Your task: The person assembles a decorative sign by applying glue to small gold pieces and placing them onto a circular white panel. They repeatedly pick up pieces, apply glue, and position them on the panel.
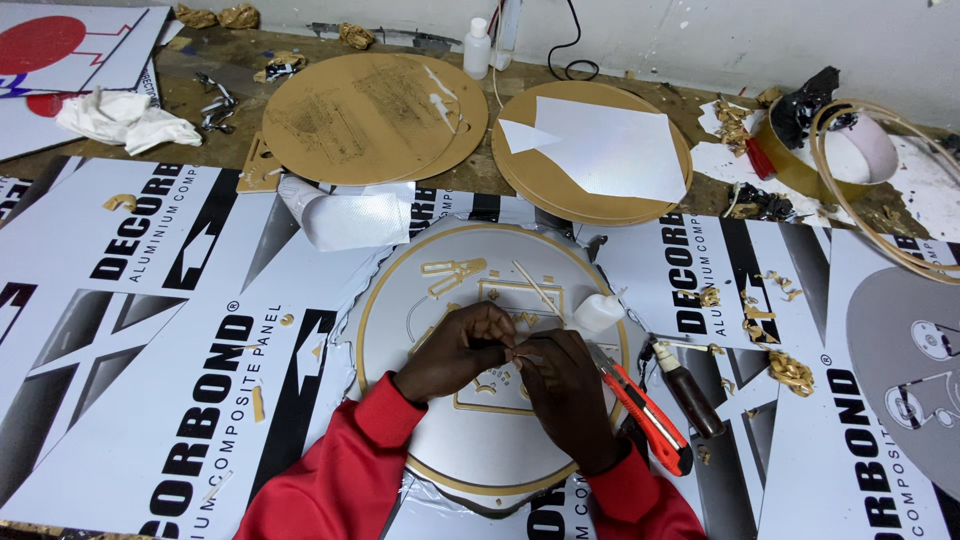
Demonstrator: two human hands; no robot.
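Note:
My left hand (pixel 455 350) and my right hand (pixel 565 385) meet over a round silver disc (pixel 400 300) with a gold rim and gold cut-out shapes. Both pinch one small gold piece (pixel 518 352) between their fingertips, just above the disc's middle. Red sleeves cover both wrists. A thin pale stick (pixel 535 285) lies on the disc above my hands. A small white glue bottle (pixel 600 312) lies on its side at the disc's right edge.
An orange utility knife (pixel 648 408) and a dark-handled tool (pixel 688 388) lie right of my right hand. Round tan boards (pixel 370 115) (pixel 530 170), white sheets, a white bottle (pixel 478 48), crumpled cloth (pixel 125 120) and gold trim scraps (pixel 790 370) lie about on printed panels.

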